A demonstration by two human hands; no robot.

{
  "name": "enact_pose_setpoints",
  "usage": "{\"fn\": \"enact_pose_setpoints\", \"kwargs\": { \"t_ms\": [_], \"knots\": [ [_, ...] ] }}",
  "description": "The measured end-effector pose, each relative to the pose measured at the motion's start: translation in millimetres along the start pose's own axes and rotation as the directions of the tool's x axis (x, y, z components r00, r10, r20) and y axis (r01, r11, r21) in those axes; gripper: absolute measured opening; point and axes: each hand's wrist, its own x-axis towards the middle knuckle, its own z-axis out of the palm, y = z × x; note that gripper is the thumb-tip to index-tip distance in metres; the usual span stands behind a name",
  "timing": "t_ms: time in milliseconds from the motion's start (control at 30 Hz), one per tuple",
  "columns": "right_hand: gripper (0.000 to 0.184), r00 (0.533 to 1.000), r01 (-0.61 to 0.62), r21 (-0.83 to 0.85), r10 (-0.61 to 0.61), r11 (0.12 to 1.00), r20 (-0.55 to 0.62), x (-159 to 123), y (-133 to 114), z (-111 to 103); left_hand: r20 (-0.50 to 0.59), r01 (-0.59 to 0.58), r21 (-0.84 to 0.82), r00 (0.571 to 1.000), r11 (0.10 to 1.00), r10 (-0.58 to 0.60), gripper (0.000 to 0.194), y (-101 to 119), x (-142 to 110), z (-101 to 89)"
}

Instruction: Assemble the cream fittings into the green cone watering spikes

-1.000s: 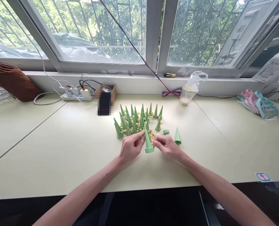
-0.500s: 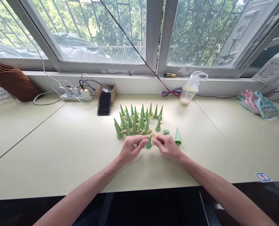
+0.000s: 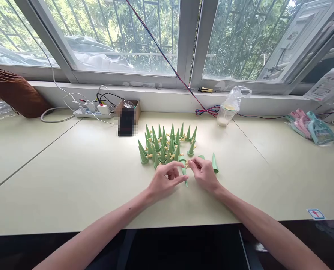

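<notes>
A: Found the cone?
B: Yep. Spotted the green cone (image 3: 184, 171) just below centre of frame, between the two hands. Saw it flipped: wide collar toward top of frame, slim point toward bottom.

A: Looked like what?
B: Read as plain light green, smooth, evenly tapered, thicker at the collar. Saw a small beige fitting (image 3: 187, 164) at the collar's right side. Couldn't make out finer detail there; too small, partly covered by fingertips.

A: Checked the hands?
B: Did. Saw left hand (image 3: 167, 179) with index and thumb spread in a C, by the cone's left side. Couldn't tell about any pressure on it. Saw right hand (image 3: 203, 174) pinching the beige fitting.

A: Noted anything nearby?
B: Saw a tight cluster of similar cones (image 3: 171, 144) at centre of frame, all points up, with more beige pieces (image 3: 182, 139) low among them. Logged a loose cone (image 3: 215, 165) just right of the right hand, with its wide mouth toward bottom of frame. Caught a short green cap (image 3: 201, 157) half hidden behind the right hand. Placed cluster and loose cone on a pale tabletop (image 3: 71, 180).
</notes>
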Motion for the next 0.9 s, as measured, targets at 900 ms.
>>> {"fn": "enact_pose_setpoints", "kwargs": {
  "t_ms": [900],
  "knots": [
    [0.040,0.983,-0.092,0.237,0.051,0.967,0.174,-1.8,-2.7,-6.8,-0.027,-0.030,0.393,0.999,0.919,0.045,0.036,-15.4,-6.4,6.5]
  ]
}}
